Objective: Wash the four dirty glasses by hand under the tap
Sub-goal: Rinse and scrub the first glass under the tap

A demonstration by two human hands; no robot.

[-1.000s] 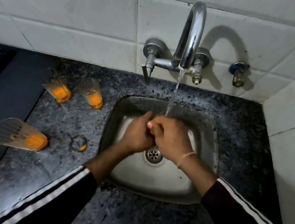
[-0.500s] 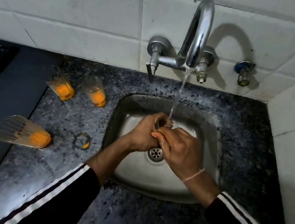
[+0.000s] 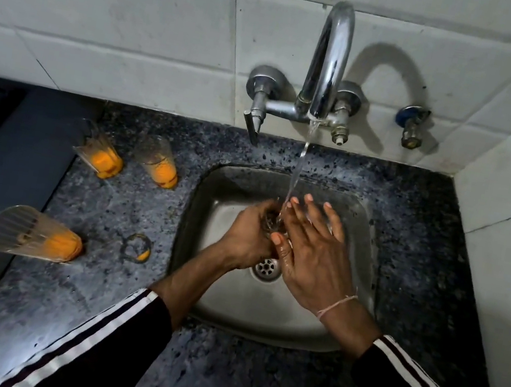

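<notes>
- While water runs from the tap (image 3: 325, 69), three dirty glasses (image 3: 32, 232) wait on the speckled desk (image 3: 110, 311) under white wall tiles (image 3: 124, 16).
- In the sink (image 3: 346, 311), the left hand (image 3: 248, 233) grips the fourth glass (image 3: 271, 221); the right hand (image 3: 315, 255), curled before, now spreads flat against it.

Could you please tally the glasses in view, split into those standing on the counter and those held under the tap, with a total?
Glasses with orange residue on the counter: 3 (rear left, rear right, front)
Glass held by the left hand under the tap: 1
Total: 4
</notes>
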